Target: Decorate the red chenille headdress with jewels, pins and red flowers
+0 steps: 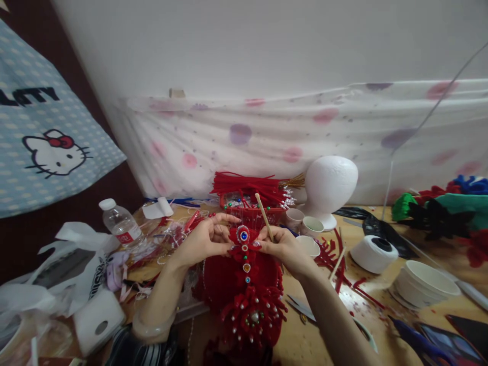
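Note:
A red jewelled ornament (244, 248) with a large blue stone is held up in the middle of the view. My left hand (209, 239) pinches its left edge between thumb and fingers, the forefinger stretched over the top. On the other side my right hand (282, 249) grips the right edge, with a thin wooden stick (262, 209) standing up from between its fingers. Several coloured stones run down from the blue one. Directly below lies a red velvet headdress (221, 284), bearing a red flower (253, 315) tipped with white beads. The hands hide part of the ornament's edges.
Behind stands a red basket (267, 216) with red stems, beside a white foam head (331, 185). Small cups (312, 226), a white thread cone (373, 253), scissors (301, 307) and stacked bowls (425, 284) lie right. A water bottle (120, 223) and plastic bags (72, 259) crowd the left.

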The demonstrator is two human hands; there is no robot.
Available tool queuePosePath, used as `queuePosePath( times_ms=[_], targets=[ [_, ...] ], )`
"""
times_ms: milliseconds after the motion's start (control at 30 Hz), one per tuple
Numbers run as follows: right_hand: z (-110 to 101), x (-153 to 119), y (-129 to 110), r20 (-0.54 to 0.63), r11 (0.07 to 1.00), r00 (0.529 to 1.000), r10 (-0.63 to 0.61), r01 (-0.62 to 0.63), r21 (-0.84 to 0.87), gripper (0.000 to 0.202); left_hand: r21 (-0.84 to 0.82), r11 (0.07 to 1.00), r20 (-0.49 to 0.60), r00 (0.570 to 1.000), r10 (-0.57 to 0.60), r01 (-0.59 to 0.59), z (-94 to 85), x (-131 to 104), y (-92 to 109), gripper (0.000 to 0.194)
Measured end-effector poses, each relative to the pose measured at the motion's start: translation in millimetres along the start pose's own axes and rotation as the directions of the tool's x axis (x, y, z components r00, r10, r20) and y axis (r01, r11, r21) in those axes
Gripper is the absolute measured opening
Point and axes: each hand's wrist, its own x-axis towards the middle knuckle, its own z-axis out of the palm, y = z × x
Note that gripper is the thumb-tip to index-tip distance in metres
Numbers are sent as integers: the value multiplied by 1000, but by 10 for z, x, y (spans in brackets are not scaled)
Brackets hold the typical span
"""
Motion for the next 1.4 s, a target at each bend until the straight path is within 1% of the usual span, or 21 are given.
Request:
queuePosePath(
  times_ms=[133,233,333,567,800,1133,1267,1400],
  targets=[
    [14,-3,10,-4,1000,1000,1,-1,-6,43,-16,1000,34,999,-4,5,-32,9,-31,48],
    [24,-6,15,-20,1000,1000,-3,2,-17,42,-20,1000,52,998,-21,22,-53,13,-42,47],
    [30,-6,21,-41,1000,999,-8,7,-26,41,-19,999,60,998,-34,35,-64,-1,-29,49],
    [42,-13,15,-38,999,999,11,-13,-44,37,5,997,91,993,-81,81,-65,-53,22,42],
    [18,-35,-34,-27,999,999,29,-30,-42,39,24,995,42,995,-94,93,-9,-52,38,41],
    [-45,-29,11,9,999,999,41,-41,-22,49,42,992,-11,993,-116,116,72,-54,62,38],
    [-79,-32,-18,-37,999,999,24,-25,-26,51,50,991,-22,992,-127,128,66,-54,51,40],
    [-148,-92,-133,-125,1000,992,-28,27,-9,58,45,992,-25,993,-116,117,52,-67,57,42]
  ],
)
